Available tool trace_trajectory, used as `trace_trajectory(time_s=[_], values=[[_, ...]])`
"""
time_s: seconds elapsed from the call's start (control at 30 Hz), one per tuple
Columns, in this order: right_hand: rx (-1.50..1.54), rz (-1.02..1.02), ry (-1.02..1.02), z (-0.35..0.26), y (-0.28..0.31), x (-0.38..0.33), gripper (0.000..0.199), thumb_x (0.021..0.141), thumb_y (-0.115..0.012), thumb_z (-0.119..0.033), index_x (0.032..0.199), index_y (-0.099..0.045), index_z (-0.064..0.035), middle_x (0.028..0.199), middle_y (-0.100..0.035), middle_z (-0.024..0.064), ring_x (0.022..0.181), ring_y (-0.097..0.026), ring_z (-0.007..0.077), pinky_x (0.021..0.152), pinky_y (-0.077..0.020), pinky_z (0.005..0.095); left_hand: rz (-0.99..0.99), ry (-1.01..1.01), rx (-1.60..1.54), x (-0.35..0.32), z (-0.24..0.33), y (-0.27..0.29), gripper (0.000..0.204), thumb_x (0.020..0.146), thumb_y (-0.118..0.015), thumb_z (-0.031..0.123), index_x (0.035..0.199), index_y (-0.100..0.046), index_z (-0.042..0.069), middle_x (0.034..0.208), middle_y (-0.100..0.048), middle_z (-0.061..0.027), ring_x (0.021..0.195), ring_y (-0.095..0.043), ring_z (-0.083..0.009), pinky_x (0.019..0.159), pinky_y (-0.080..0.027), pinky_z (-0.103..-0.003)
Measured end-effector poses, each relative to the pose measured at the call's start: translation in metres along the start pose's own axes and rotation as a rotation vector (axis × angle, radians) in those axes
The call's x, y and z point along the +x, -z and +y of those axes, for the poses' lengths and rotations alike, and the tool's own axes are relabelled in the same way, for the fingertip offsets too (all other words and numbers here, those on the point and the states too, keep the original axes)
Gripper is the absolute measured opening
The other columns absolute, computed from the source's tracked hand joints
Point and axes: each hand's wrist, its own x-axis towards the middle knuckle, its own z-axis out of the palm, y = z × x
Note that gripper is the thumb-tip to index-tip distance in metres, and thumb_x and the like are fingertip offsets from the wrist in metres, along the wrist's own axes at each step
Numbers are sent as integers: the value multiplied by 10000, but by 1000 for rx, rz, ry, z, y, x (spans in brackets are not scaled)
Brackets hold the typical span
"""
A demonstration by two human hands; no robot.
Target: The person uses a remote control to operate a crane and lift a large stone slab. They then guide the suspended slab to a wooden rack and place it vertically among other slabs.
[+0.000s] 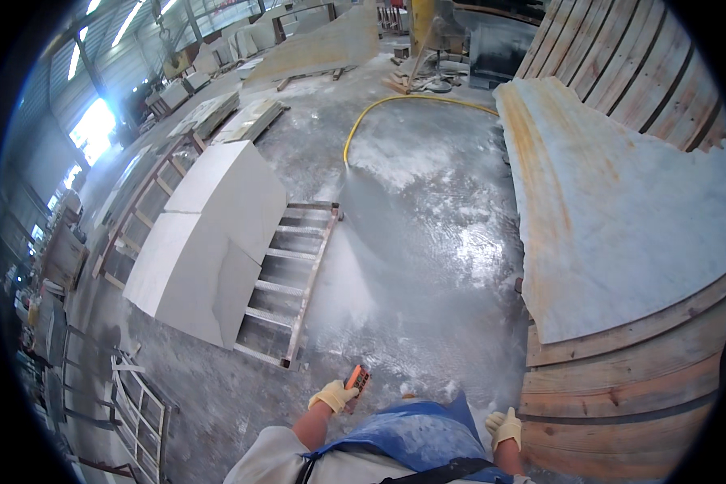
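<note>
My left hand (333, 396), in a pale work glove, is closed around an orange handheld remote control (357, 380) with dark buttons. It is held low in front of my body, above the wet floor. My right hand (504, 428), also gloved, hangs at my right side close to the wooden planks (621, 399). Its fingers are slightly apart, and nothing shows in them. A blue apron (415, 431) covers my front between the two hands.
White stone blocks (218, 234) rest on a metal rack (298, 282) ahead left. To the right, a large veined slab (613, 218) leans on timber. A yellow hose (355, 129) crosses the floor, spraying water. A white metal frame (141, 403) lies lower left; a chain hook (164, 32) hangs far left.
</note>
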Motion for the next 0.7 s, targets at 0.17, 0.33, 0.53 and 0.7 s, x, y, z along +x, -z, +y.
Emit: trace_trajectory(time_s=[0.17, 0.33, 0.53, 0.7], values=[[41, 356, 62, -30, -19, 34, 552, 1072, -477, -544, 699, -397, -146, 595, -340, 6, 473, -303, 189, 449, -245, 368, -10, 58, 29, 17, 3, -1, 714, 835, -690, 578, 1163, -722, -55, 1119, -724, -304, 1092, -698, -447, 950, -536, -493], [-116, 661, 205, -78, -81, 49, 525, 1072, -530, -464, 781, -516, -27, 633, -547, 134, 453, -473, 278, 398, -354, 385, 5, 184, -83, 37, 35, 11, 737, 812, -705, 593, 1165, -722, -54, 1126, -725, -302, 1090, -704, -435, 937, -538, -484], [-166, 240, 182, -186, -122, 166, 523, 1056, -567, -431, 887, -610, 62, 769, -690, 225, 549, -652, 332, 460, -527, 410, 167, 206, -87, 54, 112, 43, 723, 797, -714, 577, 1129, -730, -65, 1052, -740, -298, 1049, -714, -448, 921, -548, -486], [-403, 229, 340, -266, -253, 180, 519, 1050, -558, -430, 922, -642, 65, 846, -735, 234, 606, -704, 316, 518, -562, 405, 240, 205, -199, 73, 199, 78, 648, 807, -745, 497, 1114, -738, -73, 988, -753, -274, 985, -747, -394, 875, -570, -464]])
